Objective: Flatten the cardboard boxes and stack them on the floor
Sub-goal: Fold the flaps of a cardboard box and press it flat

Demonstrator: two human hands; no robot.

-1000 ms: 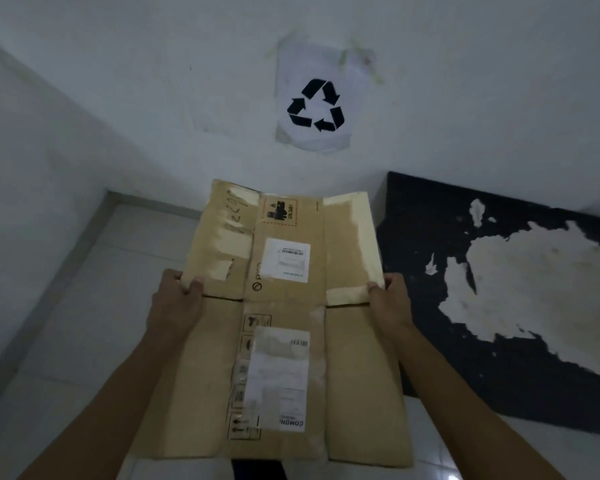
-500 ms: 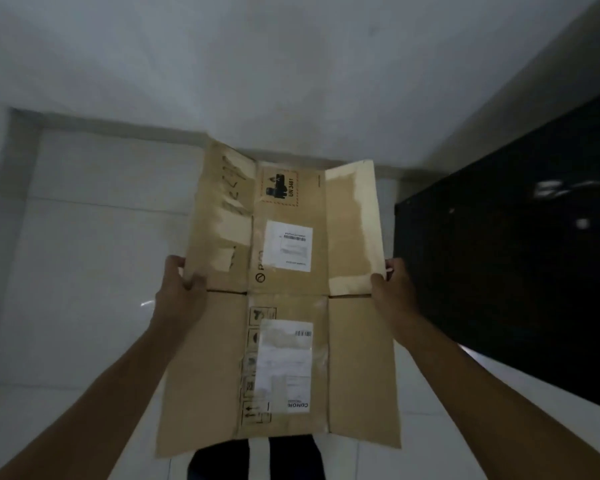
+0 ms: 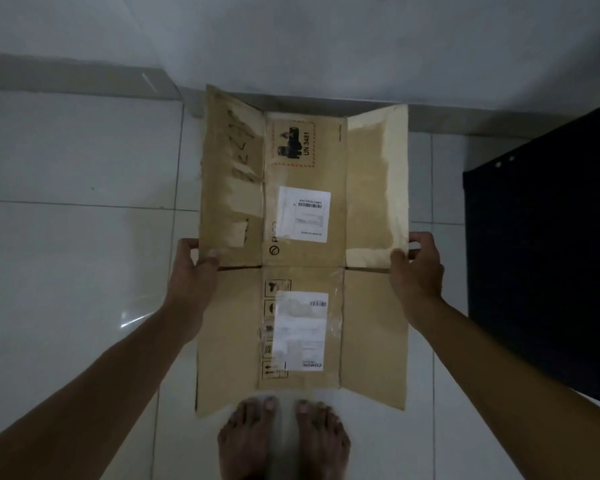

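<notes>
Lowered since a moment ago, the flattened brown cardboard box hangs over the white tiled floor.
Left hand and right hand pinch its side edges mid-length, arms outstretched; seemingly above bare feet.

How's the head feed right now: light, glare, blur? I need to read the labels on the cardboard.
Head view: dim, greyish light; small glare streak on the floor tile; wide-angle bending at the edges. The flattened box, gripped by the left hand and right hand, is fairly sharp: "UN 3481" reads, but the white labels' fine print is too small.
</notes>
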